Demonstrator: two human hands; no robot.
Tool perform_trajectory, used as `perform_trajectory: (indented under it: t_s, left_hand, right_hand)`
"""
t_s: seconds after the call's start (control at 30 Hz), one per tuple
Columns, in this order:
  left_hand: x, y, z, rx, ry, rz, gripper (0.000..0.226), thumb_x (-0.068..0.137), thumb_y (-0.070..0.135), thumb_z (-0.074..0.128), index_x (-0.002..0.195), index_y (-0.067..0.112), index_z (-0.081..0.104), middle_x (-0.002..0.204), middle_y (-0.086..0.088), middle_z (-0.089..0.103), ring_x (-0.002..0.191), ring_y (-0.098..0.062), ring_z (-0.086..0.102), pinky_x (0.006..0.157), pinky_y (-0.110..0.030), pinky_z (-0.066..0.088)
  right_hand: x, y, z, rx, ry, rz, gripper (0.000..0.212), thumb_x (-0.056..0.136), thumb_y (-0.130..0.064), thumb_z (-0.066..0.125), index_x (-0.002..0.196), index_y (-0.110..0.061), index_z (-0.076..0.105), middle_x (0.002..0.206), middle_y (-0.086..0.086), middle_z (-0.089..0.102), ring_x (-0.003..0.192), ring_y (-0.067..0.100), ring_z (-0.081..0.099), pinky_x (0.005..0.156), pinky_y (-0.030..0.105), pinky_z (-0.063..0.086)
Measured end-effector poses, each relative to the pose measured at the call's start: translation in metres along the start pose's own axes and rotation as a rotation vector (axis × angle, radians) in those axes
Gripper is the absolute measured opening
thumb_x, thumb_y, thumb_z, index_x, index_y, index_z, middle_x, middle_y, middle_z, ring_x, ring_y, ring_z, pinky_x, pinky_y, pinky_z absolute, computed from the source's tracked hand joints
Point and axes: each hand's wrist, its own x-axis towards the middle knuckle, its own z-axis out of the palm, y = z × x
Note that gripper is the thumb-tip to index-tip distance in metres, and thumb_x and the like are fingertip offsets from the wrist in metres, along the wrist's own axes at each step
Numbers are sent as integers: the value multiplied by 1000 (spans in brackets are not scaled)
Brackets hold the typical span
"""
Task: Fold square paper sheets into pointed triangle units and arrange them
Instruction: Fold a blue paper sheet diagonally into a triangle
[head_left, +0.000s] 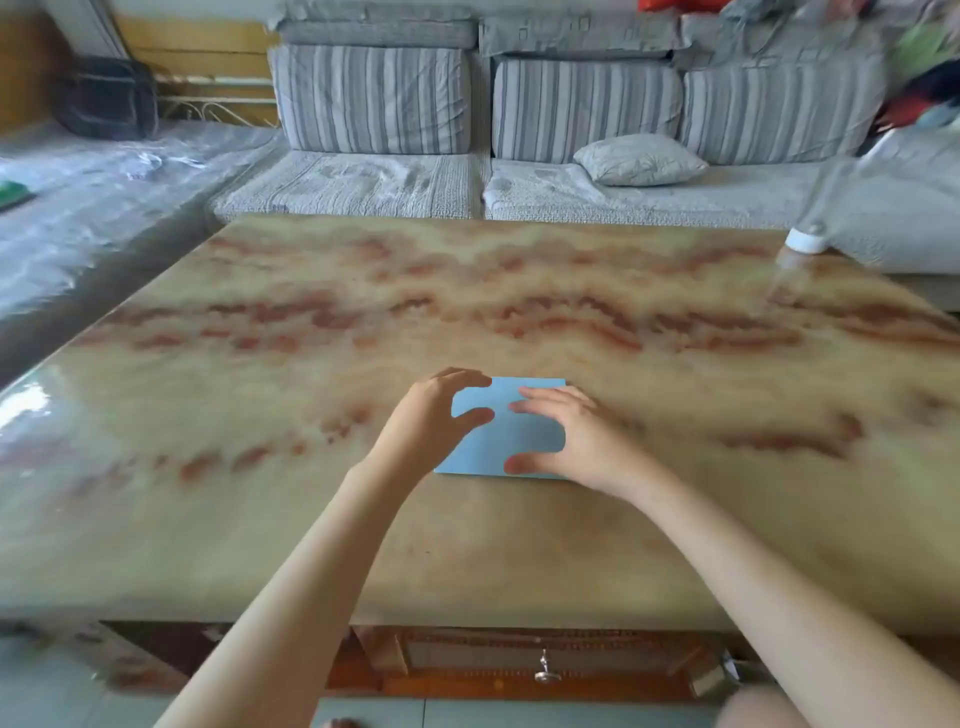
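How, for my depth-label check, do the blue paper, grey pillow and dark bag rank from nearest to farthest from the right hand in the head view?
1. blue paper: on the table, touched by the right hand.
2. grey pillow: on the sofa beyond the table, slightly right.
3. dark bag: far back left.

- blue paper sheet (511, 436): left edge hidden under the left hand (431, 421), right edge under the right hand (576, 441) (whether the left hand pinches it cannot be told);
- tabletop (467, 291): cut off at both sides;
- white-capped object (806, 241), far right: too blurred to identify
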Motion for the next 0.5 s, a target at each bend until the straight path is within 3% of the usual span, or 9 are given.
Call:
perform_trajectory:
  t_s: [0.2,0.33,0.43,0.5]
  left_hand:
    - [-12,-13,4,18,-25,-48,31,92,18,60,124,21,63,125,-3,63,112,-22,56,79,-12,30]
    - [-13,-24,3,22,-38,-14,33,91,15,62,123,19,64,128,3,61,117,-16,52,89,-12,31]
    - [-10,-26,-4,-11,-87,-29,31,89,16,64,120,18,65,95,6,62,90,-11,54,76,-7,34]
    - [-8,-27,-10,-62,-121,-69,29,90,15,63,118,23,66,89,1,61,81,-16,54,72,-13,39]
  right_hand:
    - [5,0,7,-70,-50,-11,74,69,-50,80,135,-34,50,142,-15,45,135,5,31,111,25,25]
    - [5,9,9,-65,-72,-55,60,71,-46,79,127,-36,59,137,-22,49,128,-1,36,112,26,27]
    - [3,14,7,27,-61,-53,45,73,-44,79,116,-37,66,128,-28,53,125,-9,39,110,21,27]
    - [-1,18,5,102,-38,-40,28,78,-40,76,105,-37,71,120,-30,58,121,-15,42,106,18,28]
